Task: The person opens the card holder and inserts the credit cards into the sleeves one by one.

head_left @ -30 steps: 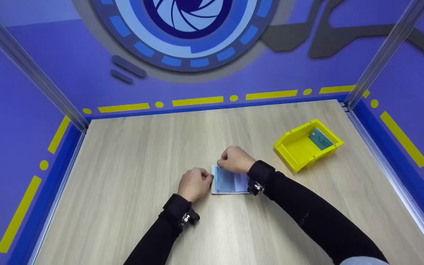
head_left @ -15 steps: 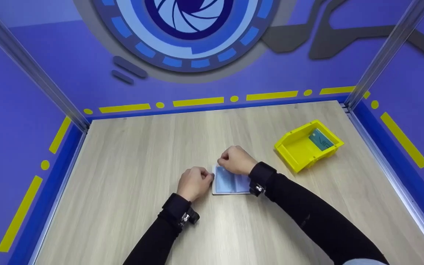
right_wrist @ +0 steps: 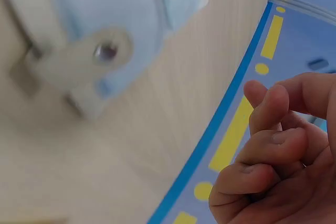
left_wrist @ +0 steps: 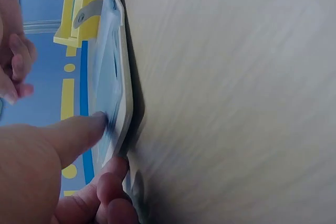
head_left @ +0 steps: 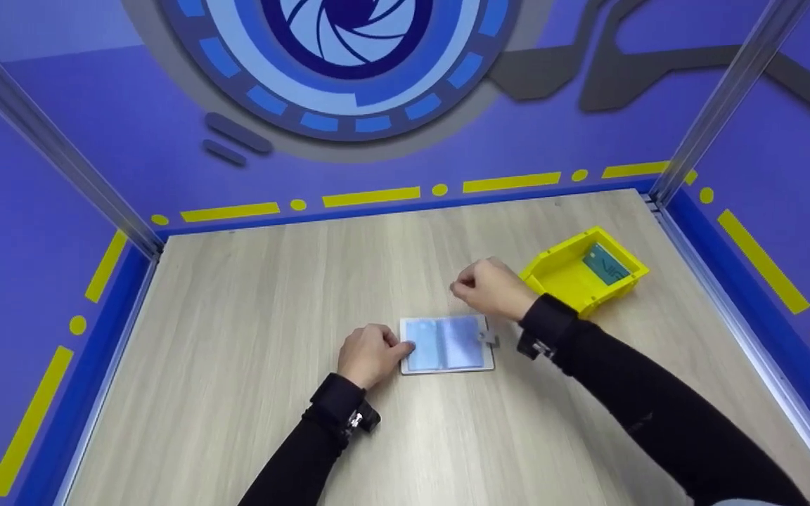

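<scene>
An opened card holder [head_left: 461, 344] with a white border and clear bluish plastic sleeves lies on the table. Its snap strap [head_left: 488, 339] sticks out on the right; the right wrist view shows the metal stud on the strap [right_wrist: 79, 61] up close, blurred. My left hand [head_left: 368, 355] pinches the holder's left edge. In the left wrist view the thumb [left_wrist: 79, 135] presses on the sleeve and the fingers lie at the edge underneath, which is slightly raised. Above the holder's right corner is my right hand [head_left: 495, 288], fingers loosely curled around nothing.
Beyond my right hand stands a yellow bin [head_left: 560, 281], partly covered by that hand and wrist. A teal card [head_left: 606, 264] with dark lettering leans inside against its far right wall. Blue panels [head_left: 349, 169] enclose the wooden table at the back and sides.
My right hand has moved off the card holder to the right and slightly away, uncovering the right half and strap. The left thumb has slid onto the left sleeve.
</scene>
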A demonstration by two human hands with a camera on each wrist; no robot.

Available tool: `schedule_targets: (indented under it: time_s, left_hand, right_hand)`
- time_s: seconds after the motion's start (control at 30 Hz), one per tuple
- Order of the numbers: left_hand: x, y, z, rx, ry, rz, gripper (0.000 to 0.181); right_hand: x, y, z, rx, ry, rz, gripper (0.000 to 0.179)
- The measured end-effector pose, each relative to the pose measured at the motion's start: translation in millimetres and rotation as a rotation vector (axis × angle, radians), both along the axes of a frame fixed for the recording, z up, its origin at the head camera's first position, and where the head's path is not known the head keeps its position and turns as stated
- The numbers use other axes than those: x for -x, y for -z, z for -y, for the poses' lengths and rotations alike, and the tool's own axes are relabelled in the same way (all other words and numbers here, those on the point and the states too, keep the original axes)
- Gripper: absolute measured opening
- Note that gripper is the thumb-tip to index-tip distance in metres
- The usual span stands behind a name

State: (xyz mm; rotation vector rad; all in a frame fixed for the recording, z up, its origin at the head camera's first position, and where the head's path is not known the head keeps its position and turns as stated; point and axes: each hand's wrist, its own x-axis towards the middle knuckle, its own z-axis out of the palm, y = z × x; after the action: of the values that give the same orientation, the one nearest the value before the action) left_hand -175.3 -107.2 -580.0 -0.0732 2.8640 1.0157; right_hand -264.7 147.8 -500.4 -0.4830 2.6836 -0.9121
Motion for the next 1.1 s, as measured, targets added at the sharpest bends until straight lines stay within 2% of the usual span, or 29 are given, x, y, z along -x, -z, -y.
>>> schedule_targets:
  time_s: [0.2, 0.43, 0.57, 0.73, 0.9, 1.1]
  left_hand:
    - [-1.5, 1.1, 1.8, -0.011, -0.007, 0.007, 0.03]
    - [-2.0, 3.7, 0.6, -0.032, 0.0, -0.007, 0.03]
    - [-1.3, 3.4, 0.4, -0.027, 0.006, -0.012, 0.029]
    - [-0.7, 1.6, 1.3, -0.027, 0.007, -0.014, 0.03]
    - [-0.1, 1.3, 2.2, -0.026, 0.008, -0.001, 0.03]
    - [1.2, 2.4, 1.7, -0.029, 0.003, 0.009, 0.029]
  right_hand:
    - [22.1, -20.4, -53, -0.05, 0.123, 0.02, 0.034]
    - [53.3, -43.2, -137, -0.155, 0.245, -0.047, 0.038]
    - [61.6, -49.5, -179, -0.25, 0.288, -0.075, 0.038]
    - [62.6, -42.2, -217, -0.316, 0.315, -0.104, 0.03]
    - [61.3, -26.9, -237, -0.335, 0.328, -0.029, 0.035]
    - [61.1, -9.9, -243, -0.386, 0.297, 0.037, 0.047]
